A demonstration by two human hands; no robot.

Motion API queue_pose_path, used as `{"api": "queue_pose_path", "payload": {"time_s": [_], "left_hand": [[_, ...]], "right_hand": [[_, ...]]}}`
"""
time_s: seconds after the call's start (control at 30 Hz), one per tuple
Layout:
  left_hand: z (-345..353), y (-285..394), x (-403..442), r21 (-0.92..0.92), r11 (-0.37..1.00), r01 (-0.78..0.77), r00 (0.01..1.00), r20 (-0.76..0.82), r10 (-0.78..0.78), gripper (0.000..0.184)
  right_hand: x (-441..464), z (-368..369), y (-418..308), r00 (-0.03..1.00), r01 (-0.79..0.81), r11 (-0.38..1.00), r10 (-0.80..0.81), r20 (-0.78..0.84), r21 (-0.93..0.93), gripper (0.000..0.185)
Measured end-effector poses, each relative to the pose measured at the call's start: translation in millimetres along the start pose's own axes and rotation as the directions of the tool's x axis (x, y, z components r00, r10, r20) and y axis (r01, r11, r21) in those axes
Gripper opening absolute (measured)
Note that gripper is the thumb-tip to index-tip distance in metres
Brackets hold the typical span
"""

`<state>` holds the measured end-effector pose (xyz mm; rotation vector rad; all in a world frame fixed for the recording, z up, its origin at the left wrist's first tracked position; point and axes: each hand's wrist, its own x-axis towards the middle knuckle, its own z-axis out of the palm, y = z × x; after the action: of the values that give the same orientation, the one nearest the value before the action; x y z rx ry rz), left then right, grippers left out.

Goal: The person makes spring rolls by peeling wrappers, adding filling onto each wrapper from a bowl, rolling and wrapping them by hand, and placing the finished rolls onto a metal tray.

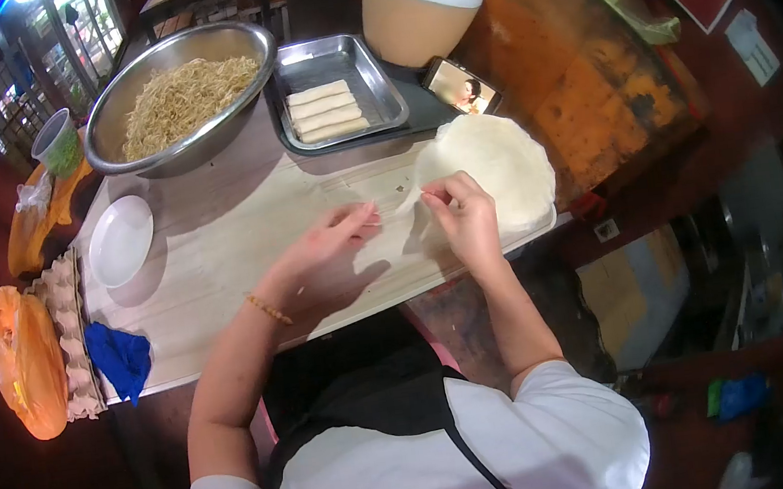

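Note:
A stack of round, pale wrapper sheets lies at the right end of the light wooden table. My right hand pinches the lifted left edge of a thin wrapper sheet at the stack. Just left of it, my left hand hovers over the table with its fingers apart and nothing in them. Several pale rolls lie side by side in a metal tray behind my hands. A large steel bowl at the back left holds shredded noodle-like filling.
A white oval plate lies at the left. Beyond are a green-filled plastic cup, an egg carton, an orange bag and a blue cloth. A phone leans near a beige bucket.

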<state>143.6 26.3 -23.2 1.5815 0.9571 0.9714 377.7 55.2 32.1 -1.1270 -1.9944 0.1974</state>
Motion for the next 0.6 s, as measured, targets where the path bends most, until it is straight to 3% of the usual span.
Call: {"api": "queue_pose_path", "payload": {"time_s": [0.03,0.07,0.1,0.13,0.2,0.23,0.27,0.3,0.33,0.37,0.4,0.43,0.47,0.53,0.57,0.6], "left_hand": [[7,12,6,-0.002,1.000,0.004,1.000,-0.009,-0.004,0.050],[10,25,14,-0.379,0.895,0.237,0.967,0.001,-0.256,0.049],[8,33,19,-0.688,0.604,0.402,0.878,0.102,-0.468,0.050],[2,32,20,-0.689,0.603,0.402,0.875,0.097,-0.474,0.050],[-10,27,18,-0.550,0.781,0.295,0.936,0.003,-0.352,0.056],[-16,33,15,-0.552,0.779,0.297,0.934,-0.001,-0.357,0.056],[-23,41,12,-0.464,0.842,0.274,0.958,0.052,-0.283,0.055],[-27,51,7,-0.372,0.897,0.239,0.971,0.113,-0.212,0.053],[-28,60,3,-0.370,0.898,0.239,0.971,0.107,-0.215,0.053],[-29,69,-2,-0.336,0.923,0.188,0.979,0.141,-0.148,0.049],[-31,77,-7,-0.305,0.943,0.135,0.981,0.178,-0.083,0.044],[-35,88,-13,-0.301,0.944,0.137,0.981,0.171,-0.088,0.044],[-41,98,-21,-0.299,0.945,0.130,0.984,0.154,-0.086,0.042],[-55,103,-36,-0.299,0.946,0.128,0.987,0.129,-0.093,0.041],[-65,102,-43,-0.280,0.954,0.102,0.995,0.027,-0.098,0.041],[-75,101,-49,-0.258,0.963,0.077,0.992,-0.076,-0.099,0.041]], "right_hand": [[2,-3,-10,0.991,-0.122,0.965,0.107,0.076,0.234,0.016],[5,-7,-18,0.991,-0.121,0.964,0.104,0.085,0.239,0.016],[8,-11,-26,0.973,-0.121,0.942,0.050,0.226,0.314,0.017],[10,-11,-29,0.935,-0.132,0.913,-0.015,0.355,0.386,0.018],[17,-5,-25,0.929,-0.166,0.898,0.004,0.369,0.408,0.028],[23,-2,-22,0.925,-0.197,0.884,0.025,0.380,0.423,0.038],[29,5,-15,0.923,-0.198,0.882,0.022,0.384,0.427,0.038],[36,14,-6,0.913,-0.157,0.858,-0.063,0.404,0.489,0.051],[41,20,-3,0.898,-0.116,0.827,-0.150,0.415,0.550,0.063],[42,25,-2,0.897,-0.114,0.823,-0.156,0.414,0.556,0.063],[42,30,-4,0.809,-0.326,0.599,-0.223,0.544,0.731,0.073],[43,35,-6,0.706,-0.538,0.321,-0.334,0.625,0.780,0.083],[46,40,-6,0.703,-0.538,0.317,-0.343,0.623,0.781,0.083],[47,49,-8,0.536,-0.688,0.178,-0.529,0.658,0.704,0.050],[49,53,-9,0.530,-0.692,0.175,-0.535,0.658,0.700,0.050],[52,57,-13,0.541,-0.666,0.261,-0.475,0.693,0.699,0.043]]}}
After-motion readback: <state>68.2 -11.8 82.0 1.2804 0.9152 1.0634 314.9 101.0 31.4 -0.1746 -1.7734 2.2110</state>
